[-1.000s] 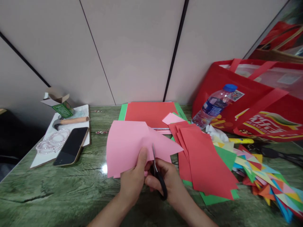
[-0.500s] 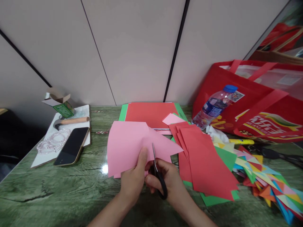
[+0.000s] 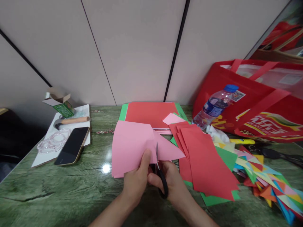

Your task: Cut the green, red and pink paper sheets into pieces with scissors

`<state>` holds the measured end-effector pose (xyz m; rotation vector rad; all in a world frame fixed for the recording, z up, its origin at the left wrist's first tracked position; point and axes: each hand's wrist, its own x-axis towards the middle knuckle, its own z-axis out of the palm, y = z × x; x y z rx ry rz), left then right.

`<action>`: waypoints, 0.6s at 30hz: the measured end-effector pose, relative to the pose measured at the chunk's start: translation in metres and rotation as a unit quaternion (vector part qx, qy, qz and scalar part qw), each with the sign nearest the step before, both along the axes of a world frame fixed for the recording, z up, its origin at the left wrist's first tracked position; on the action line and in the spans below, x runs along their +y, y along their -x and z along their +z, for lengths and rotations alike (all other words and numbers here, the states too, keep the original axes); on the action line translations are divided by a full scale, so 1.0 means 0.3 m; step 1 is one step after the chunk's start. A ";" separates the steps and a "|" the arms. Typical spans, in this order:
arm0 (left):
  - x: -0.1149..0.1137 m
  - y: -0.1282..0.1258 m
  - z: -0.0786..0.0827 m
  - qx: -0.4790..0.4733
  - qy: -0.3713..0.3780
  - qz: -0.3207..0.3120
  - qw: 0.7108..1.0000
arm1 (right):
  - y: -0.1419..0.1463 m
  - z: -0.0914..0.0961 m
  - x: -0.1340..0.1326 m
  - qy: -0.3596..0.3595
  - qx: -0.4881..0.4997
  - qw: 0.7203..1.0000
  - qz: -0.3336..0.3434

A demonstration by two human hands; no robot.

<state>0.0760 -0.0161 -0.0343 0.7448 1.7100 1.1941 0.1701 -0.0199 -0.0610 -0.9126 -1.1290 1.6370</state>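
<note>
Pink paper (image 3: 131, 142) is held up over the table by my left hand (image 3: 137, 178), its thumb pressed on the front near the lower edge. More than one sheet seems to lie together at the bottom left corner. My right hand (image 3: 171, 179) is closed around the black handles of a pair of scissors (image 3: 163, 184). The blades point up and away, into the paper beside my left thumb. To the right of the blades a pointed flap of the pink paper slants off. Most of the lower blade is hidden.
Red paper strips (image 3: 205, 160) lie right of my hands, with folded coloured paper pieces (image 3: 267, 176) beyond. A red paper stack (image 3: 149, 113) lies behind. A water bottle (image 3: 215, 107) leans on a red bag (image 3: 260, 104). A phone (image 3: 72, 146) and a hammer (image 3: 72, 121) are left.
The pink paper and both hands have shifted slightly right. The cut between the main part and the right flap looks longer, and the scissor blades appear closer together.
</note>
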 end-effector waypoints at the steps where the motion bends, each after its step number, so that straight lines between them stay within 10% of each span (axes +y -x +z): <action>1: -0.001 0.000 0.001 -0.003 0.003 0.002 1.000 | 0.001 0.001 0.000 0.002 0.000 1.000 0.000; 18: -0.014 -0.019 0.010 -0.005 -0.008 -0.012 1.000 | 0.002 0.003 -0.008 0.016 0.019 0.999 -0.020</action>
